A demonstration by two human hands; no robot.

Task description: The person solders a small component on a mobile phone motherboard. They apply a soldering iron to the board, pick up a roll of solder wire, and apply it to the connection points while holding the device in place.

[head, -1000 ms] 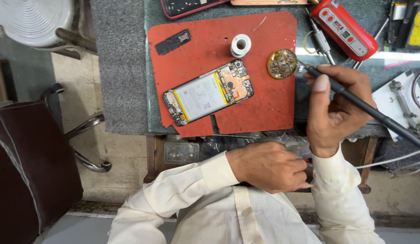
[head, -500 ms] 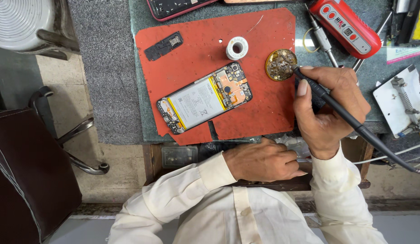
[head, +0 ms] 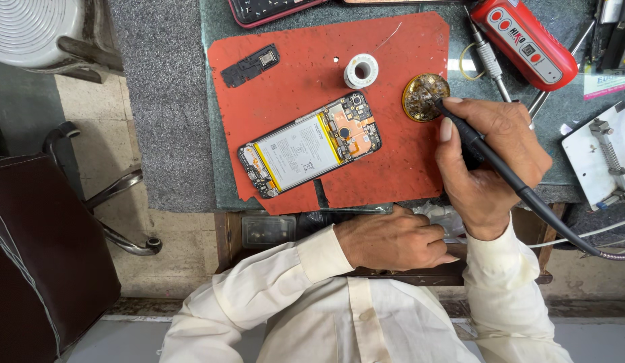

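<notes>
Head view: the right hand [head: 490,161] grips a black soldering iron [head: 490,161], tip in a brass tin [head: 424,97]. An opened phone [head: 311,143] lies left of it; the left hand [head: 393,238] rests curled, empty, below the desk [head: 164,101] edge.

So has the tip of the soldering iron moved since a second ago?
Yes. The soldering iron in the right hand has slid left, from just right of the round brass tin onto it; its tip now touches the tin's right side.

White rectangular label [head: 300,149] with yellow edges on opened phone's battery
</notes>
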